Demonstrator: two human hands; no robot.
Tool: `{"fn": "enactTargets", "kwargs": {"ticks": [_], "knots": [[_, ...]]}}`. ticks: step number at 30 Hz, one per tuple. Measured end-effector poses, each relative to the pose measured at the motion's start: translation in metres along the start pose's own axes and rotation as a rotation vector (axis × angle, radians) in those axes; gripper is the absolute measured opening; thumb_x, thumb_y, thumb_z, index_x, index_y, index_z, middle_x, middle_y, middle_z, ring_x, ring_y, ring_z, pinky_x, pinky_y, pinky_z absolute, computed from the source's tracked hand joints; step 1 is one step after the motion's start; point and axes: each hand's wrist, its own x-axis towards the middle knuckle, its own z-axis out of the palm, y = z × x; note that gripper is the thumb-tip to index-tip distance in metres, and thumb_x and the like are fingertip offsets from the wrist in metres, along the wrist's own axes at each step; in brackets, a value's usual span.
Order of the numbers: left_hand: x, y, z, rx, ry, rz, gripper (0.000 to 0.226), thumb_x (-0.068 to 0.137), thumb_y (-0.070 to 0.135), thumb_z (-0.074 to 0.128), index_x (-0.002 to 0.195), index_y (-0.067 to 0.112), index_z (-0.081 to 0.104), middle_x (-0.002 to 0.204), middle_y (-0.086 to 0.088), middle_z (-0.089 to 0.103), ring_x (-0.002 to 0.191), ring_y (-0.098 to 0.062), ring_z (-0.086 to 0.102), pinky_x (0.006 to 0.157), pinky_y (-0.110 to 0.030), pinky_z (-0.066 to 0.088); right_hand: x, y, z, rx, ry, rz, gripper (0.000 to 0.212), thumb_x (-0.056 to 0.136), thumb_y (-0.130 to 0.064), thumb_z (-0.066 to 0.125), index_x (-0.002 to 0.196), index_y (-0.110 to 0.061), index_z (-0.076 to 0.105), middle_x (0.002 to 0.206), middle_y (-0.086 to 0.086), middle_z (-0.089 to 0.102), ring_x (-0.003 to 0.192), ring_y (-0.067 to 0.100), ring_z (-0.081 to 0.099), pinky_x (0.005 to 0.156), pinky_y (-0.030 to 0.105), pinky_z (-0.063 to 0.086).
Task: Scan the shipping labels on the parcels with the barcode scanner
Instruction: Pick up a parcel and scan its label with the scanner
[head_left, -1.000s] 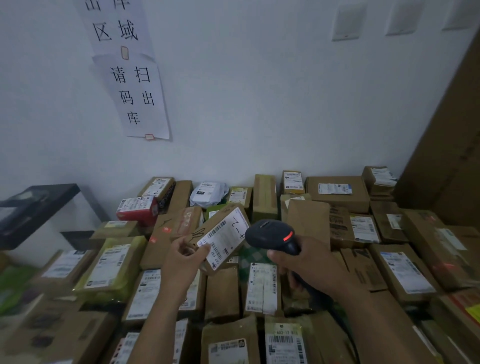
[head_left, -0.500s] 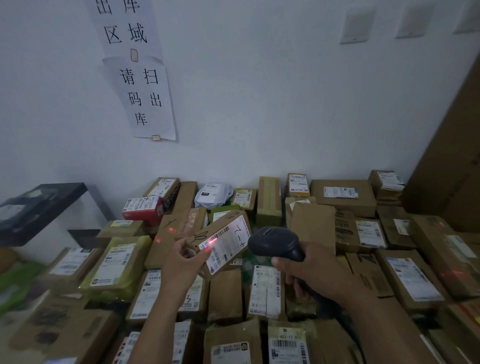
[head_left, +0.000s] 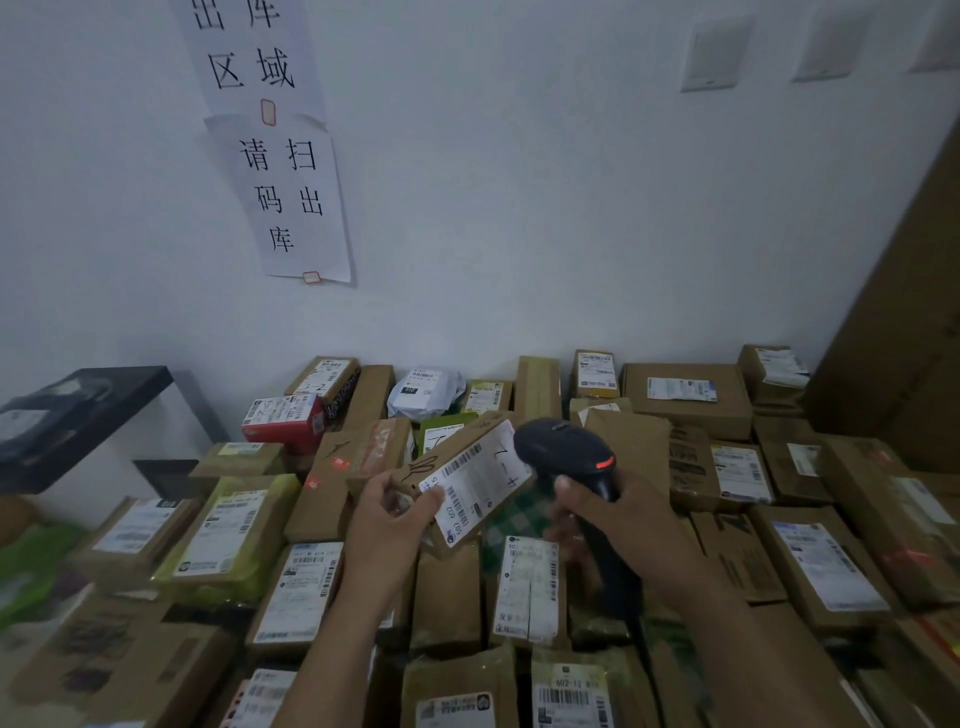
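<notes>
— Near edge first?

— Flat parcels (head_left: 527, 592) packed edge to edge, labels up, with two forearms rising over them.

— And the left hand (head_left: 387, 519)?

— Curled round the near-left end of a small brown parcel (head_left: 470, 525), thumb (head_left: 431, 496) pressing a corner of its shipping label (head_left: 483, 483). Raised off the pile, label tilted up toward the camera.

— The right hand (head_left: 618, 525)?

— Clenched round the handle of the black barcode scanner (head_left: 563, 449). Whether pressing the trigger, cannot tell.

— Scanner against label?

— Just right of it, head beside the label's far-right end; touching or barely apart, cannot tell. Red lamp (head_left: 602, 464) lit on the back of the head, no red line visible on the label.

— Long axis?

— Runs from near-left to far-right, rising toward the scanner. Barcodes at the left half, by the thumb, so at the end away from the scanner's head.

— So the coming move?

— Probably a matter for the right hand: drawing the head back rightward or turning its nose leftward along that axis until the beam crosses the bars. For the left, only steady holding, thumb off the bars.

— Farther off?

— More parcels up to the wall (head_left: 519, 208): a red box (head_left: 283, 423), a white poly bag (head_left: 423, 389), a large carton (head_left: 685, 397) to the far right. Paper signs (head_left: 296, 197) taped above, a dark shelf (head_left: 78, 415) at far left.
</notes>
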Motion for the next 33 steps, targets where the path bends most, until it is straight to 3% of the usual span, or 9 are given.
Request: {"fn": "enactTargets", "kwargs": {"ticks": [4, 7, 11, 13, 17, 23, 26, 29, 33], "knots": [[-0.017, 0.013, 0.026, -0.107, -0.098, 0.08, 0.034, 0.084, 0.028, 0.076, 0.105, 0.042, 0.053, 0.098, -0.008, 0.066, 0.075, -0.014, 0.074, 0.055, -0.032, 0.06, 0.015, 0.008, 0.004, 0.027, 0.121, 0.043, 0.033, 0.074, -0.056, 0.069, 0.095, -0.031, 0.065, 0.077, -0.017, 0.074, 0.069, 0.004, 0.072, 0.065, 0.028, 0.052], [-0.022, 0.018, 0.041, -0.123, -0.159, 0.12, 0.045, 0.074, 0.036, 0.082, 0.108, 0.041, 0.054, 0.103, -0.004, 0.067, 0.086, -0.017, 0.072, 0.071, -0.045, 0.063, 0.021, 0.017, 0.005, 0.112, 0.177, 0.099, 0.048, 0.057, -0.066, 0.068, 0.092, -0.034, 0.063, 0.075, -0.015, 0.074, 0.073, 0.01, 0.071, 0.067, 0.031, 0.053], [-0.024, 0.022, 0.052, -0.07, -0.267, 0.098, 0.075, 0.053, 0.061, 0.075, 0.122, 0.045, 0.053, 0.115, 0.01, 0.064, 0.1, -0.007, 0.067, 0.078, -0.028, 0.06, 0.021, 0.026, 0.003, 0.317, 0.166, 0.13, 0.066, 0.055, -0.062, 0.075, 0.111, -0.03, 0.065, 0.108, 0.004, 0.074, 0.103, 0.028, 0.07, 0.096, 0.053, 0.052], [-0.025, 0.022, 0.06, -0.106, -0.318, 0.062, 0.062, 0.061, 0.062, 0.072, 0.119, 0.048, 0.056, 0.125, 0.01, 0.06, 0.112, -0.006, 0.062, 0.092, -0.032, 0.056, 0.022, 0.029, 0.003, 0.403, 0.155, 0.147, 0.072, 0.055, -0.058, 0.076, 0.118, -0.025, 0.064, 0.114, 0.005, 0.073, 0.106, 0.029, 0.069, 0.097, 0.053, 0.052], [-0.018, 0.025, 0.071, -0.034, -0.372, 0.028, 0.032, 0.095, 0.039, 0.06, 0.126, 0.047, 0.054, 0.128, 0.01, 0.059, 0.106, -0.001, 0.062, 0.08, -0.018, 0.052, 0.026, 0.034, 0.002, 0.456, 0.174, 0.16, 0.07, 0.057, -0.054, 0.077, 0.117, -0.02, 0.066, 0.113, 0.004, 0.075, 0.105, 0.029, 0.07, 0.097, 0.054, 0.052], [0.004, 0.024, 0.082, -0.068, -0.37, -0.125, 0.038, 0.093, 0.029, 0.063, 0.124, 0.048, 0.05, 0.117, 0.006, 0.064, 0.107, -0.02, 0.064, 0.089, -0.043, 0.057, 0.039, 0.031, -0.009, 0.376, 0.169, 0.168, 0.055, 0.057, -0.055, 0.076, 0.104, -0.027, 0.069, 0.102, 0.0, 0.077, 0.097, 0.023, 0.072, 0.089, 0.047, 0.055], [0.024, 0.015, 0.091, -0.069, -0.276, -0.179, 0.038, 0.09, 0.029, 0.066, 0.124, 0.037, 0.052, 0.111, 0.002, 0.063, 0.1, -0.019, 0.064, 0.075, -0.036, 0.056, 0.049, 0.025, -0.017, 0.286, 0.149, 0.108, 0.053, 0.064, -0.048, 0.071, 0.109, -0.021, 0.067, 0.099, 0.0, 0.078, 0.094, 0.02, 0.074, 0.083, 0.04, 0.058], [0.05, -0.002, 0.096, 0.038, -0.185, -0.183, 0.046, 0.088, 0.024, 0.068, 0.128, 0.031, 0.047, 0.107, 0.008, 0.058, 0.09, -0.011, 0.062, 0.058, -0.022, 0.051, 0.059, 0.022, -0.037, 0.255, 0.224, 0.084, 0.036, 0.077, -0.038, 0.071, 0.099, -0.01, 0.067, 0.081, 0.003, 0.077, 0.071, 0.017, 0.075, 0.055, 0.024, 0.057], [0.079, -0.035, 0.104, 0.369, -0.195, -0.075, 0.069, 0.078, 0.027, 0.077, 0.139, 0.022, 0.045, 0.121, -0.002, 0.058, 0.091, -0.015, 0.067, 0.066, -0.025, 0.059, 0.072, 0.029, -0.072, 0.184, 0.433, 0.128, 0.043, 0.072, -0.049, 0.07, 0.084, -0.008, 0.07, 0.069, 0.005, 0.075, 0.055, 0.016, 0.071, 0.052, 0.029, 0.054]]}}
